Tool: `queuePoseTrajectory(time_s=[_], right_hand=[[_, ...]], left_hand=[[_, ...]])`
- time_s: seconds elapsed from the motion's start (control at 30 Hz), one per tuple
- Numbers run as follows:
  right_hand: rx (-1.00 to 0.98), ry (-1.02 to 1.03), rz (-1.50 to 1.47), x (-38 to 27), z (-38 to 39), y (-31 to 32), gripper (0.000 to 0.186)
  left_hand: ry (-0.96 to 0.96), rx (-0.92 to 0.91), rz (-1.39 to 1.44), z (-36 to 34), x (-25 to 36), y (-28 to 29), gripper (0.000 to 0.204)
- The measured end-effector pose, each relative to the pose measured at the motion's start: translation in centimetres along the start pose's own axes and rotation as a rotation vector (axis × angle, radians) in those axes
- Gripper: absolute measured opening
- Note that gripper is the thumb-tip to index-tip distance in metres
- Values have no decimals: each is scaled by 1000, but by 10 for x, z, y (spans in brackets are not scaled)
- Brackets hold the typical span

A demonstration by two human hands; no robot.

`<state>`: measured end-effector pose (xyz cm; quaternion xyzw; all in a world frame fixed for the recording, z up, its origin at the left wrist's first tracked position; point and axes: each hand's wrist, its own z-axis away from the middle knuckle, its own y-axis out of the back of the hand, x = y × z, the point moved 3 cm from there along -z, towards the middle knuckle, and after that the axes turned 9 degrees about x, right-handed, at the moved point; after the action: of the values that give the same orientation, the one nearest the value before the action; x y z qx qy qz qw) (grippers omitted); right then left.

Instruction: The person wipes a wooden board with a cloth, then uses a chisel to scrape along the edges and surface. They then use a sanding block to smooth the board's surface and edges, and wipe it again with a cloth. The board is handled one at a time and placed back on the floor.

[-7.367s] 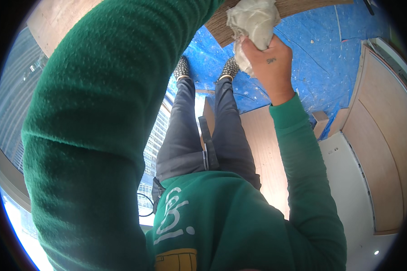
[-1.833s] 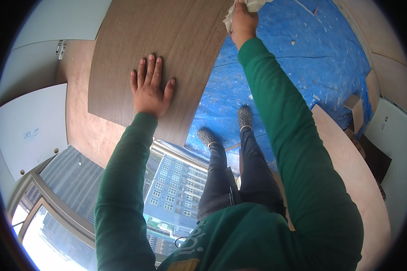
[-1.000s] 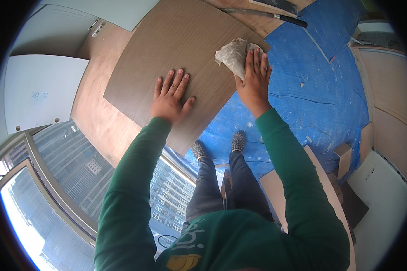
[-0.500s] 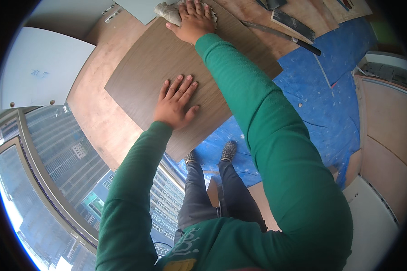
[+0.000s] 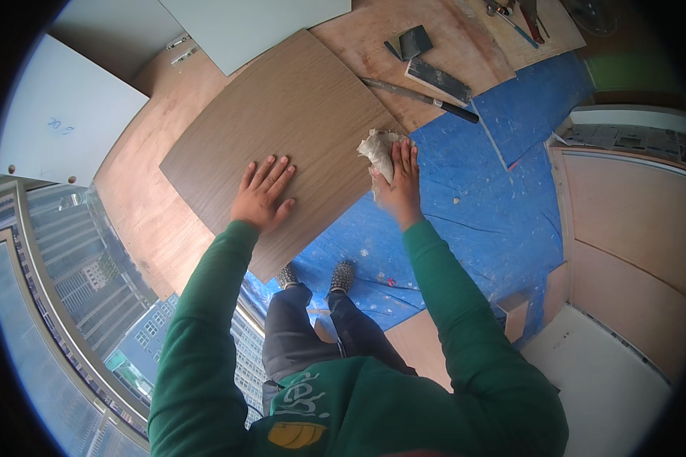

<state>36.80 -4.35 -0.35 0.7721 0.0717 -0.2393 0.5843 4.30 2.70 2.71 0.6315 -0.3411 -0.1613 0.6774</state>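
A brown wood-grain panel (image 5: 282, 107) lies on a plywood surface in front of me. My left hand (image 5: 263, 195) rests flat on it near the close edge, fingers spread, holding nothing. At the panel's right edge my right hand (image 5: 401, 183) grips a crumpled off-white rag (image 5: 381, 152). Part of the rag is bunched under the fingers, and the palm side of that hand is hidden.
Beyond the panel lie a long bar with a black handle (image 5: 434, 103), a dark sanding block (image 5: 438, 80) and a folded dark sheet (image 5: 409, 43). Blue sheeting (image 5: 465, 198) covers the floor. White boards (image 5: 76, 107) stand at left, above a window (image 5: 46, 327).
My right hand has come with the rag from the panel's far edge back toward me, to its right edge. The left hand stays flat on the panel. The whole view has shifted.
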Motion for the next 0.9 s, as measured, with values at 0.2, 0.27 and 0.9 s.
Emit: queuePoseTrajectory(time_s=[0.2, 0.27, 0.9], right_hand=[[18, -808, -1024, 27, 10, 83, 63], [141, -856, -1126, 37, -16, 107, 63], [-420, -208, -340, 28, -172, 125, 19]], left_hand=[[45, -44, 21, 1, -2, 6, 71], [51, -51, 34, 2, -4, 7, 72], [55, -15, 165, 17, -8, -4, 69]])
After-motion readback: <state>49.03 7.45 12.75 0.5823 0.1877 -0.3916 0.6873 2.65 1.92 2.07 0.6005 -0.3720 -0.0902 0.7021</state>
